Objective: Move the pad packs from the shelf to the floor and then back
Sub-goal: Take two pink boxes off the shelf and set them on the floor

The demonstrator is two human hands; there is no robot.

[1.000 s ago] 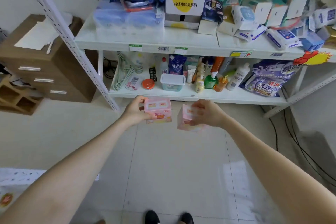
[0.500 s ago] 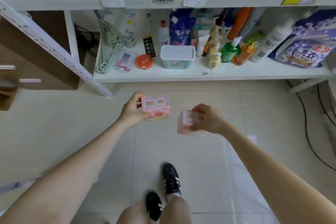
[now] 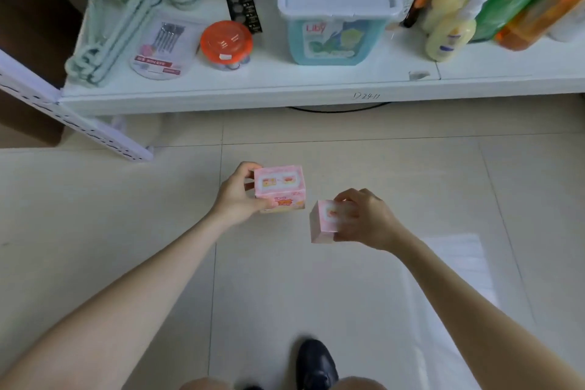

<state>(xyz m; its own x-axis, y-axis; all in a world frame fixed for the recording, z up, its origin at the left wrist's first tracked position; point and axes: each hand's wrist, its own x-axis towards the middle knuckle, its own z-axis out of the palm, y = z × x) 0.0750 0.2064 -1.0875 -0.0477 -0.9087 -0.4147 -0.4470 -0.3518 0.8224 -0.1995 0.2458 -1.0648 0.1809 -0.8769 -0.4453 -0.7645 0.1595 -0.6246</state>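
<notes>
The left hand (image 3: 235,196) is wrapped around the left end of a pink pad pack (image 3: 280,188), thumb on the near face and fingers curled over the far top edge, with its printed top facing up. The right hand (image 3: 364,218) pinches a second pink pack (image 3: 324,222) from its right side, fingertips over the top and thumb underneath, so this one sits tilted with its left end free. Both packs hang above the pale floor tiles (image 3: 348,294), just beside each other but apart, nearer than the front lip of the low white shelf (image 3: 285,95) and not touching the ground. They look light, since each is held easily in one hand. The glossy film wrap is probably slick, and the soft contents should give a little under pressure, so a broad grip across the short ends or opposite faces suits them better than a fingertip pinch on a corner. Nothing about them seems fragile; setting them flat on the tiles should need only a gentle lowering and release.
</notes>
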